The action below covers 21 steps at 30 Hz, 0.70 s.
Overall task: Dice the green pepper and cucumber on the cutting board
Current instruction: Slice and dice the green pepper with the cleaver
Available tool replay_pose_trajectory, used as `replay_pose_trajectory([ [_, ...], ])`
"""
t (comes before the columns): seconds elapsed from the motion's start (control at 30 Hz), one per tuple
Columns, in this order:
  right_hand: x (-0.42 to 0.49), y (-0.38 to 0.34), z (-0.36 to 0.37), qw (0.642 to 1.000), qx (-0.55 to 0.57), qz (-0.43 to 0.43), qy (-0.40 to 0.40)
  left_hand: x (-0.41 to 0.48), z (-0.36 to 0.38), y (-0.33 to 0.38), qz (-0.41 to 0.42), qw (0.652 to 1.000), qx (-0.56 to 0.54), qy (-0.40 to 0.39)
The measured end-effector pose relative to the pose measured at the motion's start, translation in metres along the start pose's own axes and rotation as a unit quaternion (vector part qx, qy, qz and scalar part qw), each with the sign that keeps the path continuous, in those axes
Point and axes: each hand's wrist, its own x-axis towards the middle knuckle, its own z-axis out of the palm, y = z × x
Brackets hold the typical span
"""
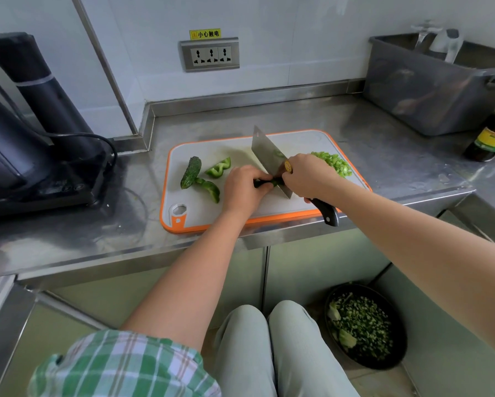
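Note:
A white cutting board (200, 209) with an orange rim lies on the steel counter. My left hand (244, 186) presses a strip of green pepper (270, 183) flat on the board. My right hand (309, 176) grips a cleaver (266, 151); its blade stands upright against the strip's right end, touching my left fingertips. A cucumber piece (191, 171) lies at the board's left. Two uncut pepper pieces (219, 169) (210, 189) lie beside it. A heap of diced pepper (333, 163) sits at the board's right, behind my right hand.
A black appliance (31, 133) with a cable stands on the counter at the left. At the back right is a grey plastic bin (429, 87), with a dark sauce bottle (492, 133) beside it. A black bin (365, 325) with green scraps sits on the floor.

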Motion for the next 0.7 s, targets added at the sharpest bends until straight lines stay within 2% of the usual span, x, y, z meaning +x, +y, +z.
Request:
replay_pose_trajectory([
  [0.13,-0.001,0.011,0.002,0.998,0.046,0.0,0.031,-0.001,-0.001,0.002,-0.005,1.0,-0.008,0.001],
  [0.23,-0.004,0.013,-0.007,0.998,0.065,0.009,0.012,-0.002,-0.001,0.003,-0.011,1.0,-0.014,0.008],
  [0.43,-0.009,0.002,-0.012,0.998,0.036,-0.005,-0.042,-0.004,-0.005,0.007,-0.024,0.999,-0.02,0.008],
  [0.7,-0.005,-0.002,-0.001,1.0,0.017,0.004,-0.017,-0.005,-0.006,0.01,-0.021,1.0,-0.01,0.016],
])
